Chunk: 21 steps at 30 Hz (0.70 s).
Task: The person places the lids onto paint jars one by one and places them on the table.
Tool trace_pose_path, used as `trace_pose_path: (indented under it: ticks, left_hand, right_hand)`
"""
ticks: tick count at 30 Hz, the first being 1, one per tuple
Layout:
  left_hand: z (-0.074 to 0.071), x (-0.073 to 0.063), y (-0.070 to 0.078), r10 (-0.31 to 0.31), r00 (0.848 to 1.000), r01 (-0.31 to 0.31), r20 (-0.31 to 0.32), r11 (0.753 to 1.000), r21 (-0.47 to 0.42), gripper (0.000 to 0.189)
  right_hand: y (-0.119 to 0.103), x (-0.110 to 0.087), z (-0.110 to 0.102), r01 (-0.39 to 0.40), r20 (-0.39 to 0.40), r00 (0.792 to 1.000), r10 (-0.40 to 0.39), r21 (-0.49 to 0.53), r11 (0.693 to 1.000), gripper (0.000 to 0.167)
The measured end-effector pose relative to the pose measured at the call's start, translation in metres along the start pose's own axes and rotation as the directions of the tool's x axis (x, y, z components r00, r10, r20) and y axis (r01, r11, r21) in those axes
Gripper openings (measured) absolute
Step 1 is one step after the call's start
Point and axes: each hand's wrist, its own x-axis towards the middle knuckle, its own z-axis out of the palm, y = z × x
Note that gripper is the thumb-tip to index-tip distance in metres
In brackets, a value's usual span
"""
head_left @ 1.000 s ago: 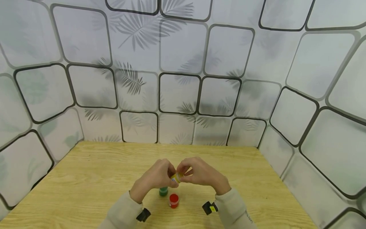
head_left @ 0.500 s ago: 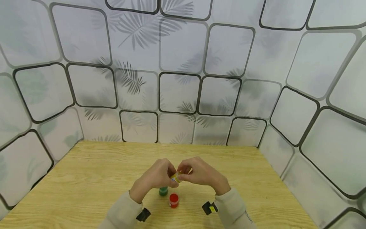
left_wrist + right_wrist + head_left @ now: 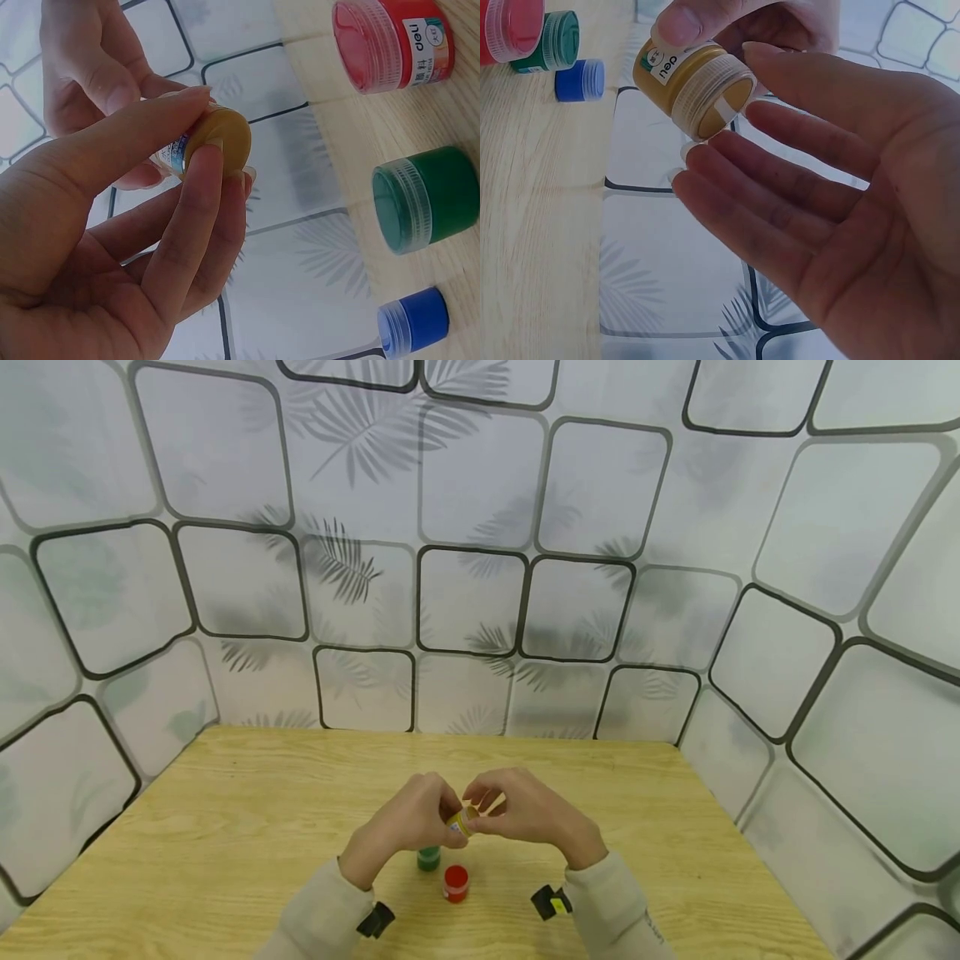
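A small jar of yellow paint (image 3: 705,94) with a clear ribbed lid is held above the table, tilted. My left hand (image 3: 420,814) pinches its base between thumb and fingers. Beside the lid, my right hand (image 3: 528,810) has its fingers loosely extended; in the right wrist view the thumb tip is close to the lid's edge, and whether it touches cannot be told. Below the hands stand a red paint jar (image 3: 455,883) and a green paint jar (image 3: 428,858). A blue paint jar (image 3: 416,322) appears in both wrist views but is hidden in the head view.
The light wooden table (image 3: 225,843) spreads out around the jars. Patterned white sheeting (image 3: 472,602) with dark rounded squares and leaf prints rises behind it and along both sides.
The right fingers, closed about the lid half a second ago, have loosened and spread apart. My left hand keeps the yellow jar in nearly the same place. The red and green jars stay put.
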Motion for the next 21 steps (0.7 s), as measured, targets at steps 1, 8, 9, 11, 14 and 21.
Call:
trace_pose_path:
  ticks: [1,8,9,11,14,21]
  left_hand:
    - [-0.0003,-0.0001,0.0003,0.001,1.000,-0.001,-0.002,1.000,-0.002,0.009]
    - [-0.0013,-0.0011,0.0014,0.011,1.000,-0.012,-0.009,1.000,-0.009,0.010]
    - [-0.0013,-0.0011,0.0013,0.012,1.000,-0.012,-0.009,1.000,-0.010,0.011]
    - [-0.0014,-0.0013,0.0012,0.015,1.000,-0.015,-0.009,1.000,-0.012,0.011]
    - [-0.0015,-0.0018,0.0012,0.018,1.000,-0.018,-0.009,1.000,-0.015,0.011]
    - [-0.0015,-0.0010,0.0025,0.021,1.000,-0.021,-0.009,1.000,-0.014,0.011]
  right_hand:
    - [-0.0002,0.0000,-0.0002,0.007,-0.002,1.000,-0.007,0.004,1.000,0.023]
    - [-0.0007,-0.0001,-0.0003,0.064,-0.003,0.998,-0.064,0.018,0.998,0.023]
    - [-0.0007,-0.0002,-0.0001,0.069,-0.002,0.998,-0.069,0.020,0.997,0.023]
    - [-0.0009,-0.0002,0.0004,0.074,0.001,0.997,-0.074,0.025,0.997,0.024]
    - [-0.0011,-0.0003,0.0009,0.076,0.008,0.997,-0.077,0.040,0.996,0.024]
    - [-0.0018,-0.0005,0.0002,0.073,0.012,0.997,-0.074,0.053,0.996,0.025]
